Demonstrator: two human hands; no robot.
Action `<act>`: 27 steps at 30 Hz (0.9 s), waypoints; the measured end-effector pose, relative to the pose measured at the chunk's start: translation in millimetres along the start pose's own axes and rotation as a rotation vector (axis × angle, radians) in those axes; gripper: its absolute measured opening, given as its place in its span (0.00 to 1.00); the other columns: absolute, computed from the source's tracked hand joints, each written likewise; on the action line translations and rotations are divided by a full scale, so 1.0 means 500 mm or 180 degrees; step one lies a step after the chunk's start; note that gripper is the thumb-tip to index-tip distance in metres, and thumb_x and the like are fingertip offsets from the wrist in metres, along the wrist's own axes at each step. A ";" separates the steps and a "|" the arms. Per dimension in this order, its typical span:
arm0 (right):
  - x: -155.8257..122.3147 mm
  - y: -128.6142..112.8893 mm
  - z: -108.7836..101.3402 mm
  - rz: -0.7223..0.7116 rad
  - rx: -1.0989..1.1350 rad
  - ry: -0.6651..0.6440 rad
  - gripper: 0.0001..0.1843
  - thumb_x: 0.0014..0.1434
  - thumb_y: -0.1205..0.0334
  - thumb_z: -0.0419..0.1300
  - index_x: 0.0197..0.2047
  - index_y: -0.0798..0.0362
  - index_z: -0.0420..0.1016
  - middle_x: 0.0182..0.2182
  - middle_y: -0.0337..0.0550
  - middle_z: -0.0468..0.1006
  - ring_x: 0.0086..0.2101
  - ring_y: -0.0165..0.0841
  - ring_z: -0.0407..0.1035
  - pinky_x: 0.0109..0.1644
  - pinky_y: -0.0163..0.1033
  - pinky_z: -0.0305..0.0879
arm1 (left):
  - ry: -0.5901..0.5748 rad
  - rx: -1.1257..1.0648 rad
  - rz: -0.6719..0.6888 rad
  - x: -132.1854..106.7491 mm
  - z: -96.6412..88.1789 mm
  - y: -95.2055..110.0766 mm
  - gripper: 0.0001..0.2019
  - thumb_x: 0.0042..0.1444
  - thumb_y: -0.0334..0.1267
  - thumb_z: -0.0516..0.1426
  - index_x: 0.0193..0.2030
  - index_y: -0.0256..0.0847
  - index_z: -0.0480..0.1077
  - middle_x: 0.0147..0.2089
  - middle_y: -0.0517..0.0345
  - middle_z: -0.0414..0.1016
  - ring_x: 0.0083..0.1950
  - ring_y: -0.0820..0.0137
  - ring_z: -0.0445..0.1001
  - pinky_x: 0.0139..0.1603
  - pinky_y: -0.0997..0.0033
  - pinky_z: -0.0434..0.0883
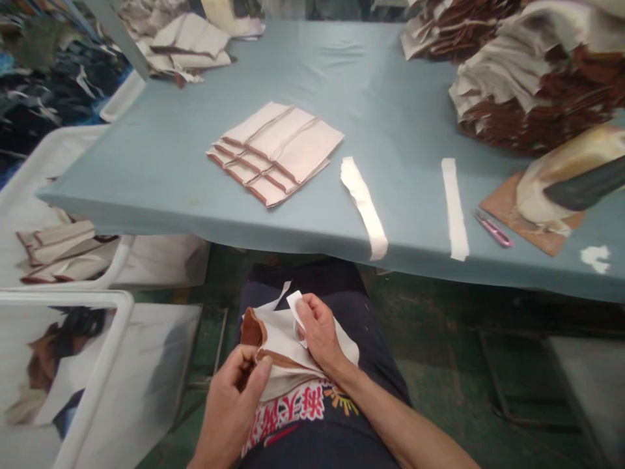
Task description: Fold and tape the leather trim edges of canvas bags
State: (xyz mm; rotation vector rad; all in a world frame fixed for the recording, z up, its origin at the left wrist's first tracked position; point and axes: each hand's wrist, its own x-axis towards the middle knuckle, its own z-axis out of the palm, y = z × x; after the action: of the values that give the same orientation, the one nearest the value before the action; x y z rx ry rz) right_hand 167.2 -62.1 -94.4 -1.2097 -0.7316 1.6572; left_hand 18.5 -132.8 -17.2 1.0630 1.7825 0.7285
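Observation:
A sewn piece of brown leather with a pale backing (280, 339) lies across my lap. My left hand (239, 381) pinches its brown edge between thumb and fingers. Over the same piece, my right hand (319, 332) is closed on a white strip of tape (294, 305), whose end sticks up past the fingers and curls below them. On the table ahead sits a small stack of similar pale panels with brown edges (278, 146). Two more white strips hang near the table edge: a ragged one (364, 207) and a straighter one (455, 208).
Pink thread snips (494, 229) lie beside a brown board (532, 215) bearing a glue-stained container with a dark handle. Tall piles of brown and pale pieces (532, 85) stand at the right. White plastic bins (122, 299) holding pieces flank me at the left, by the blue-green table (161, 150).

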 end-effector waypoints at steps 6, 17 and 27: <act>-0.001 -0.031 -0.005 -0.0256 -0.0357 -0.0155 0.24 0.67 0.37 0.60 0.33 0.49 0.68 0.20 0.29 0.63 0.20 0.26 0.53 0.23 0.32 0.51 | -0.0422 0.0423 0.0305 0.037 -0.015 0.057 0.21 0.65 0.56 0.57 0.30 0.41 0.75 0.28 0.59 0.76 0.29 0.67 0.73 0.30 0.73 0.69; -0.105 -0.314 -0.060 -0.1048 -0.1566 -0.0677 0.15 0.68 0.55 0.61 0.29 0.50 0.74 0.21 0.32 0.70 0.22 0.26 0.58 0.26 0.35 0.52 | -0.0631 0.0157 0.1312 0.094 -0.023 0.157 0.18 0.68 0.49 0.57 0.31 0.43 0.79 0.31 0.56 0.81 0.30 0.65 0.75 0.31 0.72 0.70; -0.112 -0.312 0.003 -0.0925 -0.2316 -0.0350 0.11 0.69 0.54 0.62 0.36 0.50 0.75 0.23 0.33 0.73 0.23 0.27 0.62 0.27 0.34 0.54 | -0.0589 -0.0545 0.1412 0.095 0.003 0.171 0.20 0.68 0.47 0.56 0.28 0.41 0.80 0.26 0.58 0.76 0.26 0.69 0.70 0.25 0.74 0.66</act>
State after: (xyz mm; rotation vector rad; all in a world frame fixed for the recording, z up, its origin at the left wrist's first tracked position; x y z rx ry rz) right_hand 222.2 -52.1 61.7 -1.4109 -1.5885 1.2473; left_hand 40.0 -51.2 33.0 1.3773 1.3138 0.9939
